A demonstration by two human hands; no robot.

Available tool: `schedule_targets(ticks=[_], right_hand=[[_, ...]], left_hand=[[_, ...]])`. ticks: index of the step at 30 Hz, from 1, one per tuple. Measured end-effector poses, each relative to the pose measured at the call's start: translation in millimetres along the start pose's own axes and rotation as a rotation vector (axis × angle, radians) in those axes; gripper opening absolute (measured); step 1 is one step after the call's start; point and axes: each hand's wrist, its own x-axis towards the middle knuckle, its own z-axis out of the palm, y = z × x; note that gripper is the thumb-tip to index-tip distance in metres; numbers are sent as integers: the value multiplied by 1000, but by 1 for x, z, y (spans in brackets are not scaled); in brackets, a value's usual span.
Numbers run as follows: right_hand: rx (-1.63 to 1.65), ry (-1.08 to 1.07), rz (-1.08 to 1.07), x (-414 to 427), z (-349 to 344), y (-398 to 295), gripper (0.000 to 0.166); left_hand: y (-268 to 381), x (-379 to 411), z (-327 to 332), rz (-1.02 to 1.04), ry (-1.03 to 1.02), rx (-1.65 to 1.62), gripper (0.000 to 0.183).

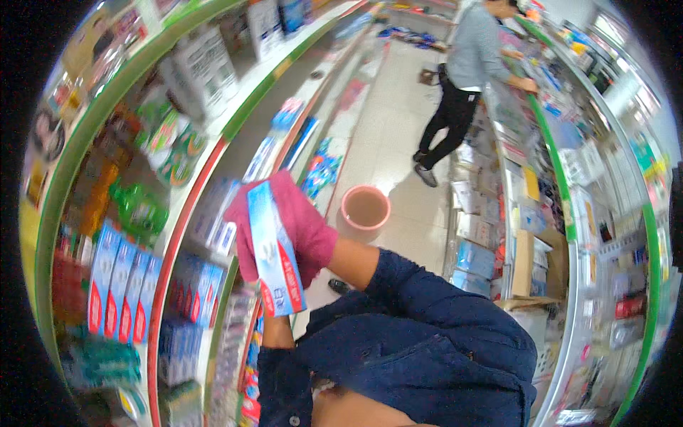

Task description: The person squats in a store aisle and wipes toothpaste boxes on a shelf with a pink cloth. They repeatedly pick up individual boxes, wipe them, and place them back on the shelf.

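Observation:
A long toothpaste carton [275, 248], blue and white with a red patch, is held in front of me. A pink cloth [312, 221] lies behind and around it, covering most of my fingers. My right hand [315, 235], its wrist coming out of the cloth on the right, presses the cloth against the carton. My left hand [264, 291] is at the carton's lower end, mostly hidden by the carton and cloth. Several similar cartons [125, 283] stand side by side on the shelf to the left.
Stocked shelves with green and red edge strips [181, 235] run along my left. A pink bucket [366, 208] stands on the tiled aisle floor. Farther up, a person [469, 58] reaches into the right-hand shelves. An open cardboard box [557, 261] sits among goods on the right.

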Motion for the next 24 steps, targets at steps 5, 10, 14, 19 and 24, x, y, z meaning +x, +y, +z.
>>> schedule_targets(ticks=[5,10,14,19,24], right_hand=[[379,149,-68,4,3,-5,60],[267,175,-84,-8,-3,-4,54],[201,194,-98,-16,-7,-4,50],[75,239,-109,-19,-13,-7,45],[-258,309,-109,-23,-25,-11,39]], left_hand=[[1,-12,5,-16,-26,23,41],[10,-15,7,-14,-34,29,41],[25,1,18,18,-70,13,42],[11,-33,11,-27,-50,40,44],[7,-56,5,-51,-45,55,46]])
